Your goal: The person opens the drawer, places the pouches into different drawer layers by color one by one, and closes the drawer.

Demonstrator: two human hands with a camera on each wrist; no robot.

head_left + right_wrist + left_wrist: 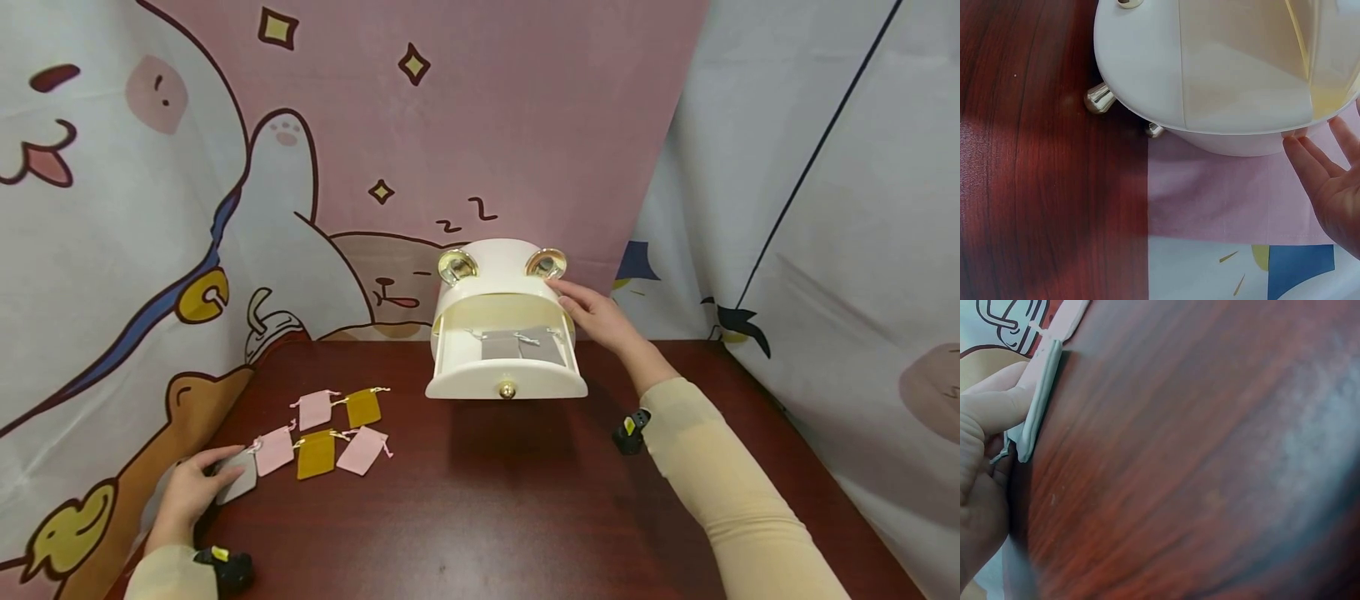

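At the table's left side my left hand (189, 493) pinches a small grey drawstring pouch (243, 483) between thumb and fingers. In the left wrist view this grey pouch (1041, 403) is seen edge-on, close to the tabletop. My right hand (602, 321) touches the right side of a white rounded box (498, 265) with two gold ear-like discs. Its fingers lie fairly straight against the box edge in the right wrist view. The box's drawer (465, 383) is pulled out, with a gold knob on the front. Grey pouches (501, 345) lie inside the drawer.
Pink pouches (363, 452) and mustard pouches (316, 455) lie in two rows on the dark red-brown table (480, 525), right of my left hand. Short gold feet (1100, 99) support the box. Printed cartoon cloth (480, 150) hangs behind and beside the table.
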